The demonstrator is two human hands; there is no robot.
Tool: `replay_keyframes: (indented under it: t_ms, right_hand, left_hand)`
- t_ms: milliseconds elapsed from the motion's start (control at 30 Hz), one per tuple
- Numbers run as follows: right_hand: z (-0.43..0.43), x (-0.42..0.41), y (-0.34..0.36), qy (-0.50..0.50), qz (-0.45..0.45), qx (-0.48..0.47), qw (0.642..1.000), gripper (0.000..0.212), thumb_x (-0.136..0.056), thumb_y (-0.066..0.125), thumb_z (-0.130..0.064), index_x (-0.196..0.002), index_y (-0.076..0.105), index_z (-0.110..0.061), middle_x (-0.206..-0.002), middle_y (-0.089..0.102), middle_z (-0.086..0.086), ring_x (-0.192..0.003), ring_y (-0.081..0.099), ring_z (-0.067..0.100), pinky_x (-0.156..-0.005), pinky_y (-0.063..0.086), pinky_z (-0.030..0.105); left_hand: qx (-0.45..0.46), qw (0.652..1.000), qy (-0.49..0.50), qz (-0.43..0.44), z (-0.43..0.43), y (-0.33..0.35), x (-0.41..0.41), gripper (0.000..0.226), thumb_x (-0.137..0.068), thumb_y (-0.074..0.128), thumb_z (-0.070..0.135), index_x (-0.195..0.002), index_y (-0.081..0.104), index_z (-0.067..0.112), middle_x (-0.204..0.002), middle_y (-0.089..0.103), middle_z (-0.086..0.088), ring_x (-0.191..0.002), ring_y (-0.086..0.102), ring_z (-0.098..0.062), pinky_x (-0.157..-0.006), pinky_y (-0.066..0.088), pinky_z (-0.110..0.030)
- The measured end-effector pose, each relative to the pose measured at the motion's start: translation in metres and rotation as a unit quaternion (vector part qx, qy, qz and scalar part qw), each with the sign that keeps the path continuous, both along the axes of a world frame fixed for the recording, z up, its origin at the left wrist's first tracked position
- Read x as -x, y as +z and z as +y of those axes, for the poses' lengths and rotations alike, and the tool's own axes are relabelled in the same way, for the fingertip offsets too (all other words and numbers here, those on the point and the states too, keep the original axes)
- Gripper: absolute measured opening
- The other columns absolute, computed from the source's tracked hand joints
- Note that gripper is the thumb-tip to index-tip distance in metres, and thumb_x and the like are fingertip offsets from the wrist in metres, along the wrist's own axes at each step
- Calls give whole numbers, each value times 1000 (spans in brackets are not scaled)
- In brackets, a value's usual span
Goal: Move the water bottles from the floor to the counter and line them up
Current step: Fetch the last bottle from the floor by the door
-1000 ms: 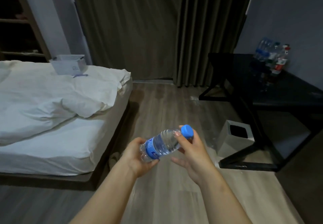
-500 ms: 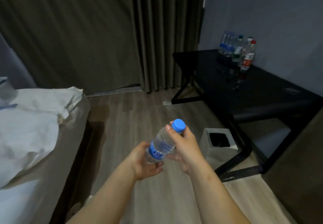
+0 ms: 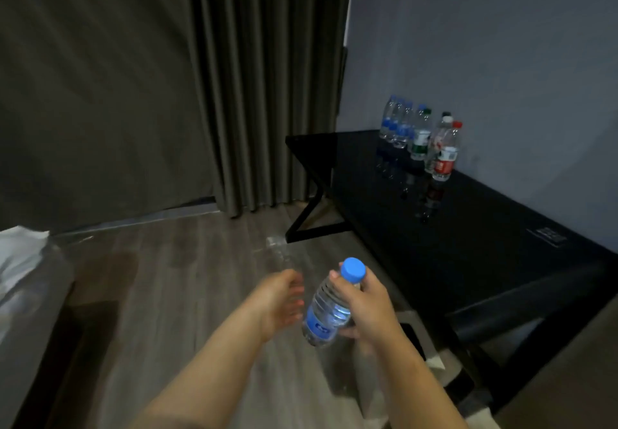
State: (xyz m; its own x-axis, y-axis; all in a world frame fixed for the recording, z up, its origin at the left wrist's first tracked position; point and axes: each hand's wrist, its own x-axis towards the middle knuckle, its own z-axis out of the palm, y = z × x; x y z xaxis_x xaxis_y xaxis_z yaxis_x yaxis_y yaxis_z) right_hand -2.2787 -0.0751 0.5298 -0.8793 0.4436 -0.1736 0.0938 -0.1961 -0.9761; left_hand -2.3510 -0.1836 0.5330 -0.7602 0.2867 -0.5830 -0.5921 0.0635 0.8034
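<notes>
My right hand (image 3: 364, 308) grips a clear water bottle (image 3: 326, 311) with a blue cap and blue label, fingers curled round its neck and side. The bottle tilts, cap up, over the wooden floor. My left hand (image 3: 279, 301) hovers just left of the bottle's base with relaxed fingers, apart from it. Several bottles (image 3: 419, 135) stand in a row against the wall on the black counter (image 3: 468, 228); some have blue caps, one a green label, one a red label. A clear plastic bottle (image 3: 279, 249) lies on the floor near the counter's leg.
Dark curtains (image 3: 261, 77) hang behind the counter's left end. A bed corner with white bedding (image 3: 23, 261) sits at the left. A bin (image 3: 414, 338) stands under the counter's near edge, mostly hidden by my right arm.
The view has swung right toward the counter. My left hand has let go of the bottle's base; the right hand alone holds it, more upright.
</notes>
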Motion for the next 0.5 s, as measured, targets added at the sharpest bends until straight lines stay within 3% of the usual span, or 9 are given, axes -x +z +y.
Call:
replay_keyframes:
  t_ms: [133,233,400,500]
  right_hand:
    - [23,85,7,-65,1,-3,998,11,-86,65,-15,-86,58,-23,-84,63,5,-79,62,21,-76,50,37]
    - [40,138,18,-92,-5,-3,996,12,-89,62,-16,-88,55,-26,-89,62,2,-86,62,21,-86,50,44]
    - [75,202,24,-158,-6,-8,987,16,-89,61,-20,-88,52,-34,-89,59,-8,-80,58,7,-63,45,26]
    - [100,228,26,-198,-20,-16,980,19,-89,61,-19,-84,50,-34,-88,57,-7,-78,55,7,-62,42,26]
  left_hand:
    - [29,996,-55,57,28,5,90,14,-96,46,20,-83,51,18,-76,55,1,-61,51,-12,-56,39,-23]
    - [54,991,-86,89,47,9,151,8,-96,46,19,-90,51,17,-74,55,0,-59,51,-12,-53,39,-22]
    - [73,980,-153,99,92,9,228,10,-96,45,21,-88,50,20,-76,56,0,-64,53,-13,-58,40,-23]
    - [77,972,-195,105,120,9,256,10,-97,46,23,-88,51,22,-81,58,-1,-72,56,-14,-65,44,-26]
